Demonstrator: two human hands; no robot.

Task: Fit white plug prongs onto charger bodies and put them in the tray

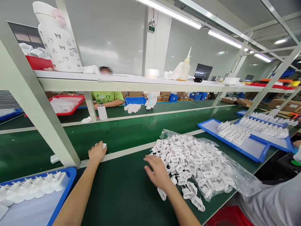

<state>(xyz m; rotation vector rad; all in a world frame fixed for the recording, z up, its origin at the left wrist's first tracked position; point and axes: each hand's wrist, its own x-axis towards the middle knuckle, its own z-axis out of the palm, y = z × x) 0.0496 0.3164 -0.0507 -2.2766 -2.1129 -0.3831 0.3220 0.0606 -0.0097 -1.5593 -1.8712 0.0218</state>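
Observation:
My left hand (97, 153) reaches over the pale rail onto the green belt, its fingers curled round a small white plastic piece (104, 145), mostly hidden by the hand. My right hand (157, 172) is at the left edge of a heap of small white plastic frames (188, 157), fingers apart, with nothing visible in them. The heap spills from a clear plastic bag (244, 179). One loose white frame (161, 194) lies just under the right wrist.
At lower left, a blue tray (68, 188) holds a row of white plug housings (30, 188). More blue trays (235, 144) with white parts stand at right. A slanted post (44, 97) and overhead shelf (141, 80) frame the belt (131, 131). A person (108, 99) sits opposite.

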